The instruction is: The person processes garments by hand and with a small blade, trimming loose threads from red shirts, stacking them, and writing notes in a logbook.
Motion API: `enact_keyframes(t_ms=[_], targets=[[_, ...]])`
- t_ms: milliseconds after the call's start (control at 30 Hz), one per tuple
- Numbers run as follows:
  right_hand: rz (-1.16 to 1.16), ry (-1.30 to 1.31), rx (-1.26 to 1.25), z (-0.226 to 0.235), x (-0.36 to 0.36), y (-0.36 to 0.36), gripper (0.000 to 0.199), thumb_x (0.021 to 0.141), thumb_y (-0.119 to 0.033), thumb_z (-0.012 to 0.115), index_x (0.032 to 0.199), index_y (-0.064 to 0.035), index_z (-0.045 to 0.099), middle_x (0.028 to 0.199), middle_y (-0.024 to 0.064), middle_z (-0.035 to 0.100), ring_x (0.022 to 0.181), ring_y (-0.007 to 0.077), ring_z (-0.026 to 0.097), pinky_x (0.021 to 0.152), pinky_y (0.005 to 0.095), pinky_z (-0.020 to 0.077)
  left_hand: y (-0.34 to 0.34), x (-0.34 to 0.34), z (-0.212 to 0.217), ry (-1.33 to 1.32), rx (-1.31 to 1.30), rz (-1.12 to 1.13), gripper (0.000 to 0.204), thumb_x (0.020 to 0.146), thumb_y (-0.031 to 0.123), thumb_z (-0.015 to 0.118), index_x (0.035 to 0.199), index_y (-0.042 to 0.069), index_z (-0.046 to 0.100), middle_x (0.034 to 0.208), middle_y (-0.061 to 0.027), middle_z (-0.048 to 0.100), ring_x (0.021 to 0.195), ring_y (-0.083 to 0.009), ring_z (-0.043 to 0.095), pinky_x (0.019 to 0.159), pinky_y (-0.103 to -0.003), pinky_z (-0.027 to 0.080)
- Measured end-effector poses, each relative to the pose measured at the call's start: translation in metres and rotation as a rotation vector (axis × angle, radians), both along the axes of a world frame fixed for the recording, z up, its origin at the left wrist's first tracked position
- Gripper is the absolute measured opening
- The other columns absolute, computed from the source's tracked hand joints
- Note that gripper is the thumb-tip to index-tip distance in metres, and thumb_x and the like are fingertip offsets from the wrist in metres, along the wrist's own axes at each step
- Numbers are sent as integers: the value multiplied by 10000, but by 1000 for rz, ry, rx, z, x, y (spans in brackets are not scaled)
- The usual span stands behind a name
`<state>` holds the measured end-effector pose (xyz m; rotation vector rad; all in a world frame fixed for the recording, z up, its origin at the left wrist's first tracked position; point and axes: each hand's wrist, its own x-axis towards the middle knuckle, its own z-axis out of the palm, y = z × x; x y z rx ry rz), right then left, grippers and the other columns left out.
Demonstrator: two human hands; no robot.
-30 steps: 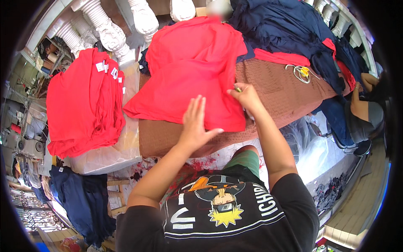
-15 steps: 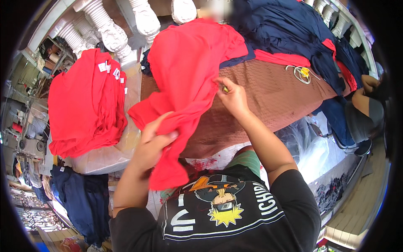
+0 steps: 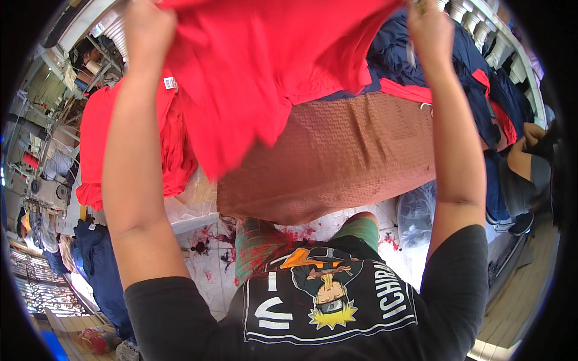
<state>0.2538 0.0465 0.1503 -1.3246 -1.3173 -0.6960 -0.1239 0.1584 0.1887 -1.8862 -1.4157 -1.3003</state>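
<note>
High above the desk (image 3: 337, 162), a red shirt (image 3: 265, 72) hangs in the air. Both hands are lifted up and grip it tight. The left hand (image 3: 147, 27) pinches the cloth at its left top edge. The right hand (image 3: 428, 30) holds the right top edge, and its fingers are partly cut off by the top of the picture. The shirt sags down between the two hands, and its low end hangs over the left part of the desk.

Under the shirt, the desk is covered with a brown cloth that has a small bumpy pattern. Along the far edge of the desk lies a heap of dark blue clothes (image 3: 421, 66) with a bit of red cloth among them. Off the left edge of the desk sits a pile of red clothes (image 3: 99, 138). More dark blue clothes (image 3: 99, 271) hang low on the left side. Past the right edge, another person's arm (image 3: 521, 150) shows.
</note>
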Motion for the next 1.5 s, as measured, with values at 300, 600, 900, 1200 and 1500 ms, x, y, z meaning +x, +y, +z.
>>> enact_keyframes(t_ms=[300, 600, 900, 1200, 1500], targets=[[-92, -66, 16, -21, 1, -69, 179, 866, -196, 628, 1015, -100, 647, 1007, 97, 665, 949, 234, 638, 837, 315, 470, -59, -19, -25, -160, 117, -315, 296, 761, 13, 516, 998, 109, 665, 879, -119, 684, 792, -249, 655, 711, -319, 487], [843, 15, -941, -191, -60, -114, 210, 816, -126, 674, 989, -12, 641, 829, 80, 656, 756, 147, 604, 696, 301, 476, -113, -91, -213, 444, -1134, -67, 298, 772, 135, 621, 1065, 81, 639, 1079, -152, 629, 1054, -326, 580, 913, -396, 450], [113, 701, -573, -292, 54, 21, 152, 858, -204, 604, 921, -72, 642, 775, 132, 674, 740, 271, 661, 653, 391, 489, -36, 133, -235, 170, -657, -881, 263, 804, 193, 671, 1027, 59, 636, 1177, -165, 573, 1147, -314, 512, 985, -385, 402], [-20, 651, -606, -290, 43, 19, 141, 867, -179, 556, 918, -79, 641, 877, 190, 658, 834, 388, 627, 714, 466, 491, 50, 345, -280, 304, -185, -600, 333, 724, 178, 723, 1045, 134, 645, 1325, -175, 452, 1213, -353, 433, 963, -496, 384], [10, 710, -636, -284, 46, 16, 130, 858, -158, 559, 921, -70, 633, 870, 180, 661, 817, 379, 627, 703, 451, 489, 159, 317, -213, -1134, -686, -933, 200, 887, 238, 641, 811, 54, 669, 790, -9, 644, 695, -75, 547, 637, -263, 448]])
